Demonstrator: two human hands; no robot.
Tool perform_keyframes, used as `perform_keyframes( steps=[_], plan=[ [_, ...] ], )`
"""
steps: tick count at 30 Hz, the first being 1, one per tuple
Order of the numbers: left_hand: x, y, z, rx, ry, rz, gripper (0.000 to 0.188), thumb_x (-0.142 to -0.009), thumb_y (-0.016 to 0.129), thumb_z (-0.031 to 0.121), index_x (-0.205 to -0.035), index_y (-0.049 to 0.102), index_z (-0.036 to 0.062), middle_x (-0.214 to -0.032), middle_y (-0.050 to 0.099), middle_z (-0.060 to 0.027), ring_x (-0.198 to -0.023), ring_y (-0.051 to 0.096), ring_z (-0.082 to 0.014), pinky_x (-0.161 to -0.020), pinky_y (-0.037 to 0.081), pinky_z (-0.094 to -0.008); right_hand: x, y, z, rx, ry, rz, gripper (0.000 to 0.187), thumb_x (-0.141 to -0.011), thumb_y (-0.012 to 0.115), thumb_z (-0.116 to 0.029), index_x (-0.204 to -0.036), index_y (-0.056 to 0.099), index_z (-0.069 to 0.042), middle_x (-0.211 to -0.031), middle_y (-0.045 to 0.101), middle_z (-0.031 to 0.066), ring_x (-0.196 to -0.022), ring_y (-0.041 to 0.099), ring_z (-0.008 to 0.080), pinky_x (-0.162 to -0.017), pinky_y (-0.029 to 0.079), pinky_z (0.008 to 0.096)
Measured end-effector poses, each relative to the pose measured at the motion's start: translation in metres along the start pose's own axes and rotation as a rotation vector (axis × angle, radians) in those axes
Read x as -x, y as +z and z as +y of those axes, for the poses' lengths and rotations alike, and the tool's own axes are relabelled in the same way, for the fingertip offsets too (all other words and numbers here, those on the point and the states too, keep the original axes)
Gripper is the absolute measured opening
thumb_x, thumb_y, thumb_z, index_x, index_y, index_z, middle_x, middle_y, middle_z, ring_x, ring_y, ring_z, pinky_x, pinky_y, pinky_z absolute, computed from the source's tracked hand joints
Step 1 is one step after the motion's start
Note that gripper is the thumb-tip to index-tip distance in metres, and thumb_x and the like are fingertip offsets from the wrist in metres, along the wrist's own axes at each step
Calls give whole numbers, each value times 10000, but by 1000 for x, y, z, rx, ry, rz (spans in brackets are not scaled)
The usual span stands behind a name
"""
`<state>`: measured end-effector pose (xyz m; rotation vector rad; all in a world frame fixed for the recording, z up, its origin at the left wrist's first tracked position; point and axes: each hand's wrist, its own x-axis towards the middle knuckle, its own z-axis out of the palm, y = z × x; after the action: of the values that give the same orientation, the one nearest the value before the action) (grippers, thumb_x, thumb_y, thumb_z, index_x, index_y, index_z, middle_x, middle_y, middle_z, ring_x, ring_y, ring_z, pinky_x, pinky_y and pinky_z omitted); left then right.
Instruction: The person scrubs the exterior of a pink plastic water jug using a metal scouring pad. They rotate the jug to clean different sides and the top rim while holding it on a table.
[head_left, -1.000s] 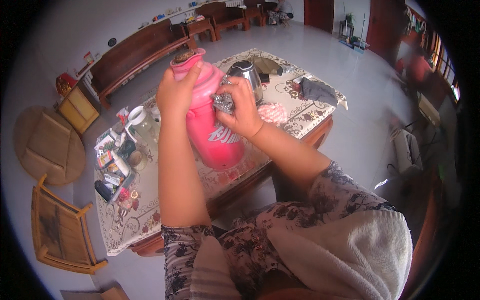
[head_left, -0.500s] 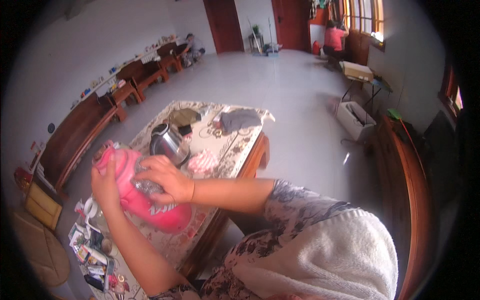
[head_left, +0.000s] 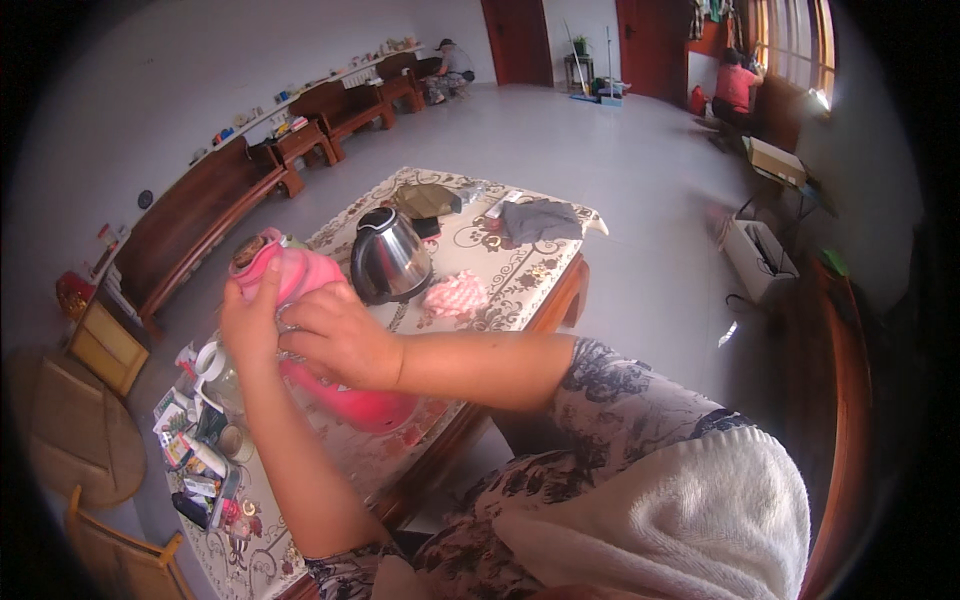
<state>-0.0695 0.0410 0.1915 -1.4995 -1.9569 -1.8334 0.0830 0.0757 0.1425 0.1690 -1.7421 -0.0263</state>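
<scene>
A pink thermos flask (head_left: 365, 408) lies tilted over the near left of the table, its cork-topped neck pointing to the far left. My left hand (head_left: 250, 325) grips it near the neck, thumb up along the side. My right hand (head_left: 345, 340) presses on the flask's upper body with curled fingers. Under them is a silvery scouring pad, now almost wholly covered by the hand. Just beyond the flask stands a steel kettle (head_left: 393, 265) with a black handle. A crumpled pink-and-white cloth (head_left: 456, 295) lies to the kettle's right.
The patterned tablecloth (head_left: 505, 275) also carries a dark grey cloth (head_left: 541, 221), an olive cloth (head_left: 427, 200) and, near left, a tray of small items (head_left: 205, 455). A white towel (head_left: 690, 510) hangs over me. Two people sit farther off; wooden benches (head_left: 200, 225) line the left wall.
The view has swung left, so the room sits farther right. My right hand has shifted along the flask toward its neck, covering the scouring pad. My left hand keeps its hold.
</scene>
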Motion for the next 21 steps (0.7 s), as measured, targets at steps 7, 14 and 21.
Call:
perform_keyframes(
  steps=[7, 14, 21],
  plan=[
    [4, 3, 3, 45, 30, 4, 611, -796, 725, 481, -1194, 623, 29, -1128, 670, -165, -1066, 629, -272, -941, 450, -358, 4, -23, 15, 81, 47, -167, 447, -545, 804, -170, -970, 670, -146, -1045, 552, 40, -1050, 504, 269, -825, 383, 443],
    [11, -2, 16, -156, -68, -12, 618, -850, 653, 523, -1204, 611, 18, -1153, 658, -151, -1076, 611, -238, -946, 440, -337, 10, -34, 36, -63, 103, -132, 343, -626, 763, -123, -951, 655, -106, -1001, 588, 72, -1000, 545, 293, -866, 420, 404],
    [-3, 0, 0, 108, 9, -131, 597, -921, 546, 537, -1217, 591, 21, -1148, 651, -162, -1071, 617, -284, -941, 446, -378, -10, -24, 8, 31, 5, -182, 376, -605, 736, -139, -962, 638, -76, -944, 577, 81, -920, 545, 292, -828, 430, 434]
  ],
)
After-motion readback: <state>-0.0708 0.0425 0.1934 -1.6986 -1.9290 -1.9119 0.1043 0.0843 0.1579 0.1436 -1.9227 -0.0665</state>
